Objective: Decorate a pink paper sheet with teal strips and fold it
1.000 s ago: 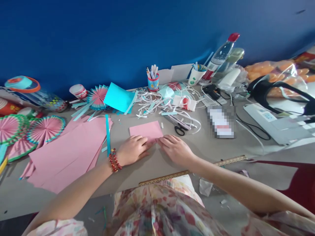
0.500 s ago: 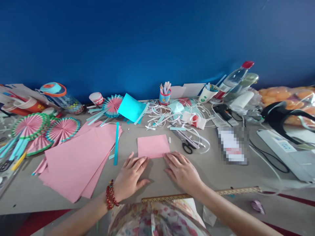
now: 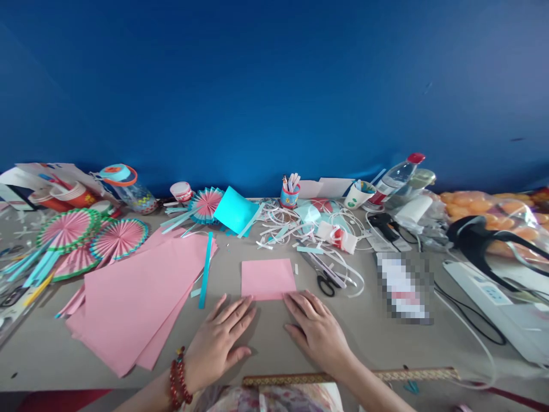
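A small folded pink paper [image 3: 268, 278] lies flat on the grey table [image 3: 369, 337] in front of me. My left hand [image 3: 218, 340] rests flat on the table with its fingers stretched toward the paper's near left corner. My right hand [image 3: 317, 329] also lies flat, fingers spread, its fingertips at the paper's near right edge. Neither hand holds anything. A red bead bracelet [image 3: 178, 380] sits on my left wrist.
A stack of pink sheets [image 3: 137, 292] with a teal strip [image 3: 206, 269] lies left. Paper fans [image 3: 86, 237] lie far left. Scissors [image 3: 323, 277], paper scraps [image 3: 295, 226], a pen cup [image 3: 289, 194], a bottle [image 3: 392, 180], cables and a white device [image 3: 493, 297] fill the back and right.
My hands went from pressing the paper's near edge with curled fingers to lying flat and open, drawn slightly back. The camera tilted up, so everything sits lower in view.
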Demonstrator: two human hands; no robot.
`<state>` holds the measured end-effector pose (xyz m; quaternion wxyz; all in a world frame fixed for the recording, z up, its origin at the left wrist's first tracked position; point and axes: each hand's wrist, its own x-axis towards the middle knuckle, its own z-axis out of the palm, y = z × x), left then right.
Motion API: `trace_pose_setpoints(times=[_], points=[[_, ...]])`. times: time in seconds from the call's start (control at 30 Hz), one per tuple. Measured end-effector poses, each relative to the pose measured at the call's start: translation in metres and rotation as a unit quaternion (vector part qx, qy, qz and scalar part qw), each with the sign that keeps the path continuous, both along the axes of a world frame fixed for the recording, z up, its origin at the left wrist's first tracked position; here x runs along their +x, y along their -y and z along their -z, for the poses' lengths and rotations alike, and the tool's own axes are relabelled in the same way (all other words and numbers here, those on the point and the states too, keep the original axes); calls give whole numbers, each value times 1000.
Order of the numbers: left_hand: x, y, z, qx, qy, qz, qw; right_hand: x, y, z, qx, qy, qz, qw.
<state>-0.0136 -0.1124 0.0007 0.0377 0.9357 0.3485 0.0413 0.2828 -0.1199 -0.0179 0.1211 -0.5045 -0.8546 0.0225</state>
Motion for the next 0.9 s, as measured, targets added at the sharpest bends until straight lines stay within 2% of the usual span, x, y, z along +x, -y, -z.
trace_pose_setpoints(times=[0.4,0.7,0.9], points=[[1,3,-7,4,28,2,1000,-2,0,2,28,-2,9,1000],[26,-6,3,5,60,-86,994,-6,-3,-5,54,-15,3,998],[30,-12,5,5,71,-97,993,-16,-2,-7,71,15,23,997]])
